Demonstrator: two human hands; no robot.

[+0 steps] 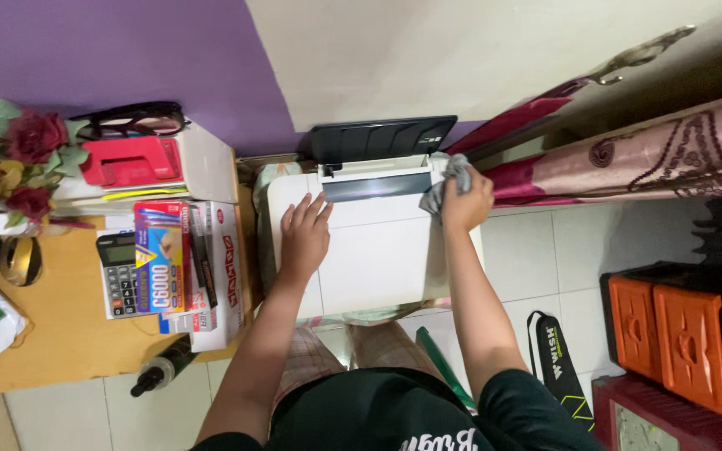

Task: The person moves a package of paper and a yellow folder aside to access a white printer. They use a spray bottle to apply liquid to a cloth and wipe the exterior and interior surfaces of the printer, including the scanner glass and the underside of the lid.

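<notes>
A white printer [378, 255] with a raised dark paper tray [382, 138] stands in front of me against the wall. My left hand [304, 234] lies flat on the printer's top at its left side, fingers apart. At the printer's back right corner my right hand [466, 202] grips a crumpled grey cloth [446, 185], pressed against the printer's edge.
To the left is a wooden desk [60, 334] with a calculator [119, 274], stacked stationery boxes [185, 259], a red hole punch [131, 160], glasses and artificial roses [18, 150]. A dark bottle [160, 372] lies on the tiled floor. Orange crates [687, 334] stand at right, beside a patterned curtain [653, 159].
</notes>
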